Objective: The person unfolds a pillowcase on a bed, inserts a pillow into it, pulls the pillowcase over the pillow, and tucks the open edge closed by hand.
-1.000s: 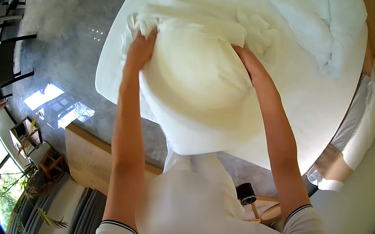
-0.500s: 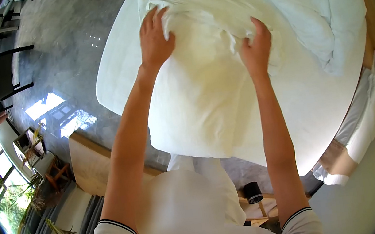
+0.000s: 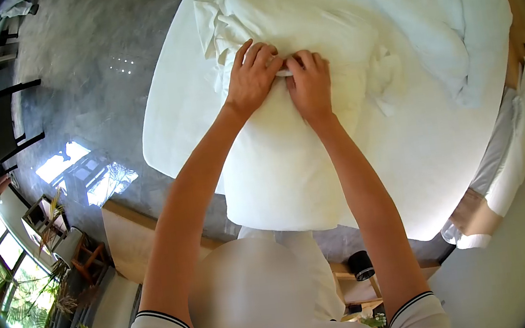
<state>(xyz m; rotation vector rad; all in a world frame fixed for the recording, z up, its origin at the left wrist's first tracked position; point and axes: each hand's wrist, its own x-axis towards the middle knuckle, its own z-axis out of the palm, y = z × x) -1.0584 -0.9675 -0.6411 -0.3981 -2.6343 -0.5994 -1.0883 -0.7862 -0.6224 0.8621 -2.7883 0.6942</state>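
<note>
The off-white cloth (image 3: pixel 280 175) lies lengthwise away from the person on the bed (image 3: pixel 421 163), its smooth, plump near end lapping past the bed's edge. Near its middle, the left hand (image 3: pixel 252 78) and right hand (image 3: pixel 310 86) meet, equally close, the grip of both apparently pinched on a small fold between them. Beyond, the cloth is rumpled and creased, with the duvet (image 3: pixel 438 15) farther right.

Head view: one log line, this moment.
left hand: on white cloth, grip unclear | right hand: on same cloth, beside left, grip unclear | cloth: partly rumpled, on bed | duvet: bunched, apart from hands
</note>
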